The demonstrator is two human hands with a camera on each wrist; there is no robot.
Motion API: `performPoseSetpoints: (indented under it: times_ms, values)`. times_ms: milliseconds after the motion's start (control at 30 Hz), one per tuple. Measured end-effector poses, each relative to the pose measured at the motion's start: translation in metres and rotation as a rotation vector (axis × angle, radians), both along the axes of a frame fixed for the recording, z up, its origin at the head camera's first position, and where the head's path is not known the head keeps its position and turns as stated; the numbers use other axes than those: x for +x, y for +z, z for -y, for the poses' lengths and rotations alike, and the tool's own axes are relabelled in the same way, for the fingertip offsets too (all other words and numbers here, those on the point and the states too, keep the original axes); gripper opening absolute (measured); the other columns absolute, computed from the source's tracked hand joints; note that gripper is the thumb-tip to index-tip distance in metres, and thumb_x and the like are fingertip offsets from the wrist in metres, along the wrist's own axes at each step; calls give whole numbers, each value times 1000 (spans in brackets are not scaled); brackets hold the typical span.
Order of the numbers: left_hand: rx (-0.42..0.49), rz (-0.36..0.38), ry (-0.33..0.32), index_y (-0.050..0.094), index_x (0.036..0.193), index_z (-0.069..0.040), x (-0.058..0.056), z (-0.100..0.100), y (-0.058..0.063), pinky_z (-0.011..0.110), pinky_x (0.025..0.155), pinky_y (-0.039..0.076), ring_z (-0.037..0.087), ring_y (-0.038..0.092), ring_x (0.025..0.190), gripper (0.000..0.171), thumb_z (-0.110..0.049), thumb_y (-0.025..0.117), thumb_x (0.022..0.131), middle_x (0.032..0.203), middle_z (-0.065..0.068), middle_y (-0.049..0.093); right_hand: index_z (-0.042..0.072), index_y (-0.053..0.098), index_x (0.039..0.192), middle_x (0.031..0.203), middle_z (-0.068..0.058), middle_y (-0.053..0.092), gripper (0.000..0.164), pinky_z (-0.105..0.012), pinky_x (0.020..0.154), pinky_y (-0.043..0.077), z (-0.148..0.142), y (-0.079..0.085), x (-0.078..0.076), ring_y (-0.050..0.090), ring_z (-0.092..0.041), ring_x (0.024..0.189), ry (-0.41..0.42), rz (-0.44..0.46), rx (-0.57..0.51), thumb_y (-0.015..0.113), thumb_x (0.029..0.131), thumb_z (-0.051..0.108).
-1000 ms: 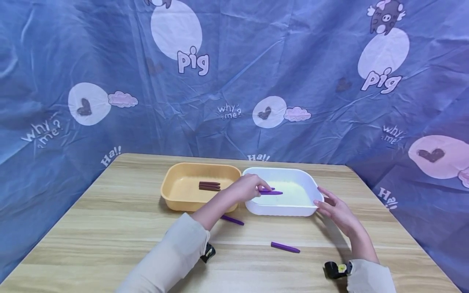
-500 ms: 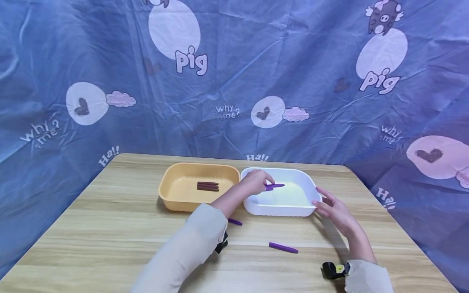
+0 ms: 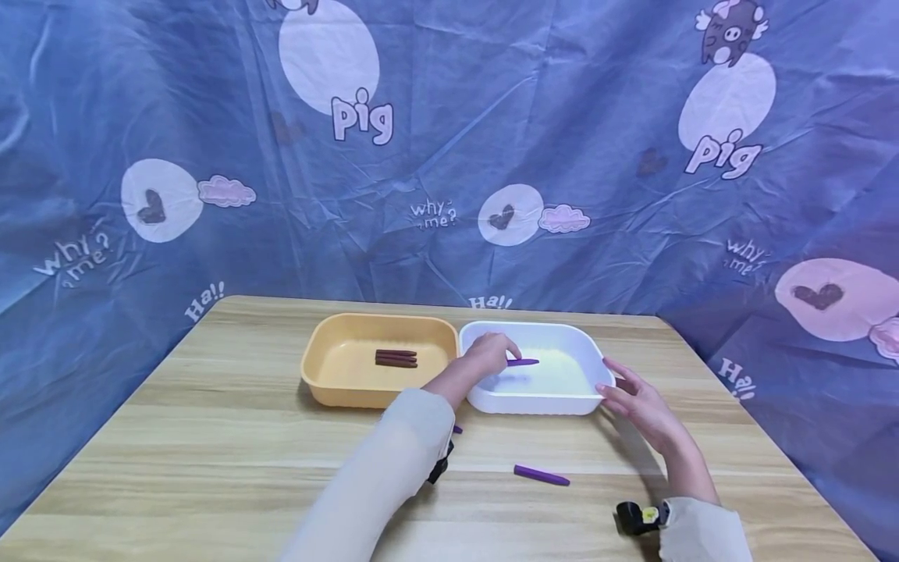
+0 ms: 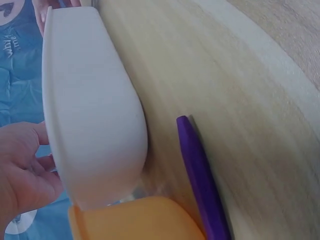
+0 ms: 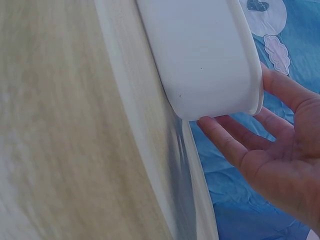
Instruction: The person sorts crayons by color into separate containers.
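My left hand (image 3: 486, 353) reaches into the white tray (image 3: 541, 404), its fingers curled at a purple crayon (image 3: 525, 362) lying near the tray's left side. The left wrist view shows this hand (image 4: 25, 167) behind the tray's wall (image 4: 95, 105), which hides the fingertips and the crayon. My right hand (image 3: 642, 398) grips the tray's right end, thumb and fingers at the rim, as the right wrist view of the hand (image 5: 280, 140) also shows. Another purple crayon (image 3: 541, 475) lies on the table in front. A further purple crayon (image 4: 200, 180) is mostly covered by my left forearm in the head view.
An orange-yellow tray (image 3: 344, 396) stands against the white one on its left, with three brown crayons (image 3: 396, 359) side by side in it. The wooden table (image 3: 175, 453) ends at a blue printed curtain (image 3: 421, 140) behind and at the right.
My left hand stays in the white tray while its forearm shifts right, covering more of the crayon on the table. Two purple crayons showed at its fingers before; now one shows. The right hand keeps its hold.
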State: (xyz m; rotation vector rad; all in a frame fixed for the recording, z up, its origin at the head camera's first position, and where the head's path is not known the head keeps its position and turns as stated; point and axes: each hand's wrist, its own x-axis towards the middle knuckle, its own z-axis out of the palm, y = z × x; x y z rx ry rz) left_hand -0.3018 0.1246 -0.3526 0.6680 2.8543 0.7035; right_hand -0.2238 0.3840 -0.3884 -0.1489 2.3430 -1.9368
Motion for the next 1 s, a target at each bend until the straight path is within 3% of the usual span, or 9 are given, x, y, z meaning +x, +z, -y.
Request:
performPoseSetpoints:
  times_ms: [133, 333, 667, 833, 1000]
  values:
    - [-9, -10, 0, 72, 105, -18, -2, -3, -5, 21, 90, 39, 17, 51, 109, 41, 10, 56, 81, 116, 0, 61, -2, 8, 145, 136, -38, 22, 71, -29, 92, 42, 1, 0, 0, 55, -8, 100, -5, -6, 0, 54, 93, 12]
    - [-51, -50, 8, 71, 105, -20, -2, -6, -12, 22, 91, 39, 18, 53, 109, 37, 6, 59, 81, 114, 0, 62, -3, 9, 145, 135, -38, 23, 71, -28, 91, 43, 2, -1, 0, 54, -9, 101, -1, -9, -14, 55, 92, 11]
    - [-55, -95, 96, 74, 96, -20, -6, -3, -27, 21, 70, 44, 16, 56, 83, 23, -6, 66, 80, 93, 0, 65, -1, 10, 145, 137, -37, 22, 71, -29, 93, 41, 1, -2, -1, 53, -11, 105, -4, -2, 2, 55, 93, 13]
    - [-73, -138, 76, 75, 95, -20, -8, -3, -30, 21, 70, 44, 17, 56, 83, 23, -4, 65, 81, 92, 0, 66, -2, 10, 145, 136, -37, 22, 71, -29, 93, 41, 1, -2, -1, 53, -12, 105, -9, -6, 5, 55, 93, 13]
    - [-42, -133, 82, 74, 99, -18, -8, -3, -26, 23, 82, 44, 18, 56, 93, 28, 0, 63, 80, 100, 3, 64, -1, 10, 145, 136, -37, 22, 70, -30, 94, 41, 0, -1, 0, 53, -13, 105, -15, -3, 5, 55, 93, 13]
